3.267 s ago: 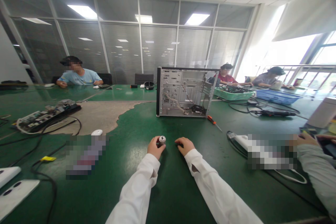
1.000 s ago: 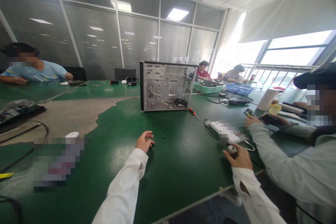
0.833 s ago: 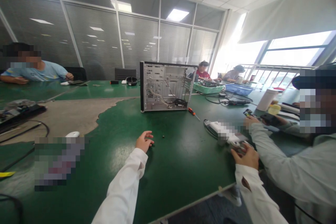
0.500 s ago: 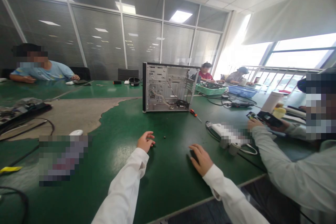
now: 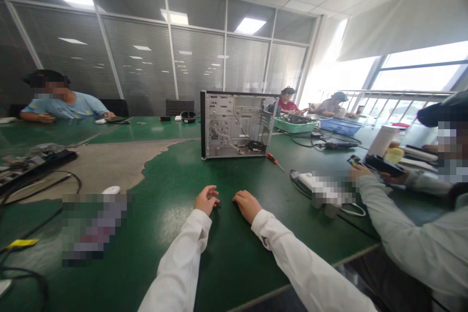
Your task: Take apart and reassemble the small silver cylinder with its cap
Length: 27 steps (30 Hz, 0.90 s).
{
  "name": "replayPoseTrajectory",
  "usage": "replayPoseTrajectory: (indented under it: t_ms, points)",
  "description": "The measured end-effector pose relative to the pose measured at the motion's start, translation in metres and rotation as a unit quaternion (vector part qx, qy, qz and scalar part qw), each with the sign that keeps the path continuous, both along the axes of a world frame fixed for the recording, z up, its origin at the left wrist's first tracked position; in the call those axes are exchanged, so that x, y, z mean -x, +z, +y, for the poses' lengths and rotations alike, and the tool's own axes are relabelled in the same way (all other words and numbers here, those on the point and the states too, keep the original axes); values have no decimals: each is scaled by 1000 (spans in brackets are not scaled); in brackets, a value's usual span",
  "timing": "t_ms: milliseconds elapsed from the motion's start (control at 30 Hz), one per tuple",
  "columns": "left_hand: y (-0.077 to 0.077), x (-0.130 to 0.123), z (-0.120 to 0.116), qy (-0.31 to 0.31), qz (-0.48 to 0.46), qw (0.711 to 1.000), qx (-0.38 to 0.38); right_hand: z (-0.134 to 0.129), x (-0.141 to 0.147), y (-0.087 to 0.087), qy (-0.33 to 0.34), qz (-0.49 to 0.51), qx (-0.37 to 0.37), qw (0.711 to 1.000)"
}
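Observation:
My left hand [image 5: 207,200] rests over the green table [image 5: 168,175] with its fingers apart and nothing in them. To its right, my right hand [image 5: 247,205] lies with its fingers curled together, tips at the spot where a small dark piece lay earlier; whatever they hold is hidden. Beyond both hands an open computer case [image 5: 239,124] stands upright, its metal inside and some cables showing. A screwdriver [image 5: 275,160] with an orange and black handle lies by the case's lower right corner.
A white power strip [image 5: 318,187] with plugs and cables lies at right, near a person in a light sleeve [image 5: 387,224]. Farther back are a green basket [image 5: 296,126] and a blue basket [image 5: 340,126]. Cables and parts [image 5: 40,161] lie at left.
My right hand has moved left, toward my left hand, and its fingers have closed together. The small dark piece on the table is no longer visible. The view has shifted slightly.

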<state>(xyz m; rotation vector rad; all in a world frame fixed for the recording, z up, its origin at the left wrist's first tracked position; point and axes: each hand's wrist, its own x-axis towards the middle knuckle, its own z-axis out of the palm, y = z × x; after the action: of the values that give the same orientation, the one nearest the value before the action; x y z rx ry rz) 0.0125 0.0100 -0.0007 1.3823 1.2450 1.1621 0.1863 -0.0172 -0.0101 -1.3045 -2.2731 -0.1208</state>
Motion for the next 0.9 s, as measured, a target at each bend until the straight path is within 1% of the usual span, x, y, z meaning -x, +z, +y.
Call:
replayPoseTrajectory:
  t_ms: [67,133,233,300,367,467,533,600,667,767,900]
  points:
    - [0,0,0,-1,1,1000,0,-15,-12,1,12,3,0,1000]
    - [0,0,0,-2,1,1000,0,-33,-30,2,9,2,6,1000]
    - [-1,-1,0,-1,1,1000,1,-59,-74,1,-38,1,10,999]
    - [-1,-1,0,-1,2,1000,1,-72,-114,1,-98,8,-15,995]
    - [-2,-1,1,-1,6,1000,-1,-81,-158,4,-187,18,-66,980]
    - [-2,-1,1,-2,10,1000,-3,-90,-215,14,-332,19,-106,937]
    - [-2,-1,0,-2,7,1000,-4,-94,-238,23,-389,17,-112,914]
    - [-1,-1,0,-3,3,1000,-6,-96,-248,29,-422,10,-98,901]
    - [-1,-1,-1,-2,0,1000,-7,-97,-251,32,-438,2,-74,896]
    - [-1,-1,-1,-1,-3,1000,-4,-94,-251,31,-444,-6,-47,895]
    - [-1,-1,-1,-2,-9,1000,2,-90,-251,27,-456,-22,-35,889]
